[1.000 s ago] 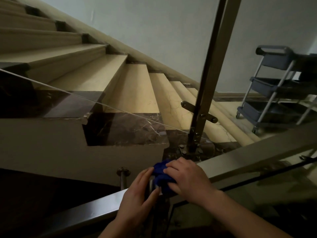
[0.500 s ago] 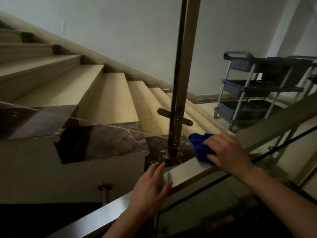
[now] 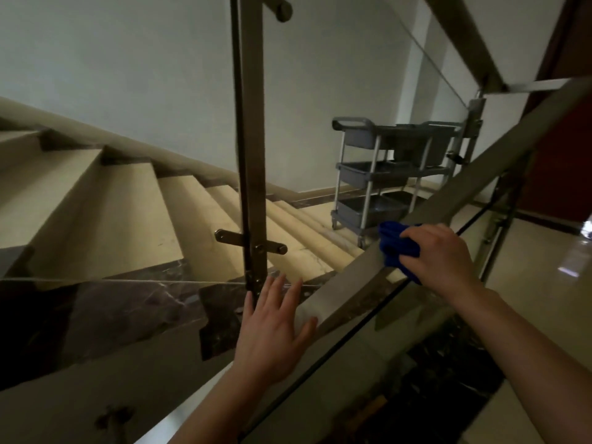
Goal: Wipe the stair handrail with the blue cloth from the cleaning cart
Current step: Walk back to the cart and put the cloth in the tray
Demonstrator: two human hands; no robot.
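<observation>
Since the moment before, the right hand (image 3: 439,254) had slid the blue cloth (image 3: 395,243) further up the sloping stair handrail (image 3: 352,277), away from the upright metal post (image 3: 251,149), and the left hand (image 3: 274,328) had shifted a little higher along the same rail.

Seen from beside the person, the handrail was a flat, brushed-metal bar rising from lower left to upper right. The right hand lay on top of it, fingers curled down over the bunched cloth and pressing it against the rail's upper face; part of the cloth showed beyond the fingertips and below the palm. The left hand rested lower on the rail, just beside the foot of the post, fingers spread and nearly straight, gripping nothing, palm flat on the metal.

Beyond the handrail, pale stone steps (image 3: 105,203) climbed to the left along a plain wall (image 3: 128,59). Past the cloth, further along the rail's line, a grey three-shelf cleaning cart (image 3: 384,177) stood on the shiny landing floor (image 3: 538,277), well apart from both hands. A glass panel (image 3: 400,347) hung under the handrail.
</observation>
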